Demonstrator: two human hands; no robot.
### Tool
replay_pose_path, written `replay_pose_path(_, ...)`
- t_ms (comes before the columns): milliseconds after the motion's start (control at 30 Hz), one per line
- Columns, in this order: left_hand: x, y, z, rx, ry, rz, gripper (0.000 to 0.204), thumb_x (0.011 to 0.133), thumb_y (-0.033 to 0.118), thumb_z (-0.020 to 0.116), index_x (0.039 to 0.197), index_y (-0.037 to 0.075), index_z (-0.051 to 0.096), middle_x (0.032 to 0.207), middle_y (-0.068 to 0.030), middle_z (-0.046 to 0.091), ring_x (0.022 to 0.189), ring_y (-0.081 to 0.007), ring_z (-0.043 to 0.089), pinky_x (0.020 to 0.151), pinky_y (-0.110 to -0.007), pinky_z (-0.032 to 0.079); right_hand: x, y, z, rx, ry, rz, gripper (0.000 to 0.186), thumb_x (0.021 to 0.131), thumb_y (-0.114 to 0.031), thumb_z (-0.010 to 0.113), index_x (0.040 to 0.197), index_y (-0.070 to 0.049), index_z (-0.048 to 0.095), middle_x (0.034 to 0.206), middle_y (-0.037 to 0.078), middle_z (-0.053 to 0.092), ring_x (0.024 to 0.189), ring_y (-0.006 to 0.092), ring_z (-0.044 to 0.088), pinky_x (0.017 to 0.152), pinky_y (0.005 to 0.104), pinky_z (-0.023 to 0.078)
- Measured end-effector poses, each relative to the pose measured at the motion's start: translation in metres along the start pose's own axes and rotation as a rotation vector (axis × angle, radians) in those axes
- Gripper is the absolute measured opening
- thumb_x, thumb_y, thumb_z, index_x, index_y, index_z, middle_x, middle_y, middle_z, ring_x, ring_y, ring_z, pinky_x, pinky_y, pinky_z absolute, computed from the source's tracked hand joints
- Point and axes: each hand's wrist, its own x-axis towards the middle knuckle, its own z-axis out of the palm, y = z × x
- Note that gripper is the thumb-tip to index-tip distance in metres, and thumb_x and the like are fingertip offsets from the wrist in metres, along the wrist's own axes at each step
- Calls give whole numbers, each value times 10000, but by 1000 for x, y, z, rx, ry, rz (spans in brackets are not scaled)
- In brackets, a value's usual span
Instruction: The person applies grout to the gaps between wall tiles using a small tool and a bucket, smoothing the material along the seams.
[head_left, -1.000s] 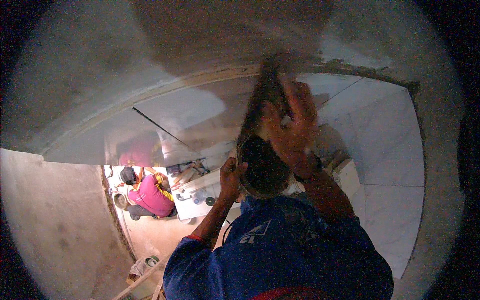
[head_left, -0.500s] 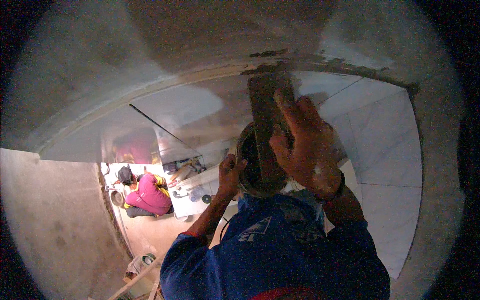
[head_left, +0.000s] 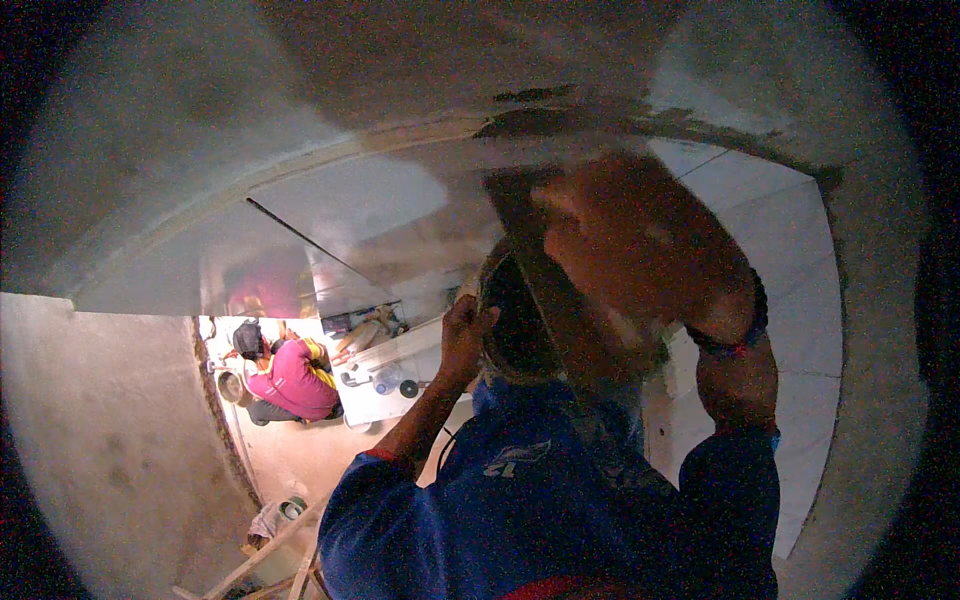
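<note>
My left hand [head_left: 467, 340] is closed on the rim of a round bucket [head_left: 515, 325] held against my chest; its inside looks dark. My right hand [head_left: 635, 250], smeared by motion, holds a long flat trowel [head_left: 525, 225] coated in dark, wet-looking stuff. One end of the trowel reaches up to the tiled wall's top edge, and its lower part slants over the bucket's right side. Dark mortar [head_left: 545, 122] is smeared along the seam between the pale tiles [head_left: 390, 205] and the bare cement [head_left: 420, 60] beyond. The fingers of my right hand are partly hidden.
A person in a magenta top [head_left: 295, 378] crouches at the lower left near a small bucket [head_left: 233, 388]. Beside them a white surface [head_left: 375, 400] carries tools. Wooden bars [head_left: 265, 555] stand at the bottom left. A bare cement wall [head_left: 110, 420] rises at left.
My right hand has turned and moved up and right, with the trowel now slanting down to the right. My left hand stays on the bucket. The crouching person has shifted slightly.
</note>
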Motion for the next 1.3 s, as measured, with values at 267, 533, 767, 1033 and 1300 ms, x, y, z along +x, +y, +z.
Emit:
replay_pose_path(267,-11,39,4,223,-9,134,216,772,184,608,682,59,456,629,0,417,609,-104,372,555,-268,321,-24,6,-63,-42,-215,154,516,659,18,537,1160,-106,528,964,144,529,871,326,508,792,417,415)
replay_pose_path(533,-7,55,17,206,-21,47,227,771,204,615,694,56,462,650,-4,424,623,-102,374,568,-261,321,22,22,-53,-414,-32,-126,515,714,-51,464,1203,-207,509,1177,150,484,1073,315,457,910,440,336)
replay_pose_path(767,-5,42,27,122,-17,51,216,767,164,624,698,54,451,647,-3,434,638,-101,390,583,-254,334,26,30,-42,-472,-119,-82,497,745,-72,441,1218,-215,492,1235,140,452,1112,312,430,929,459,316)
replay_pose_path(1033,-14,42,31,224,2,-1,228,774,137,628,675,70,434,629,8,406,610,-98,371,556,-266,325,-11,51,-63,-450,-138,8,501,755,-51,453,1229,-208,484,1280,146,416,1167,335,387,985,464,278)
replay_pose_path(1300,-33,59,42,179,30,68,218,780,110,623,670,73,439,613,17,406,582,-88,364,532,-258,326,-65,103,-94,-405,-156,95,505,746,22,464,1184,-222,527,1255,145,439,1168,329,397,1003,413,291)
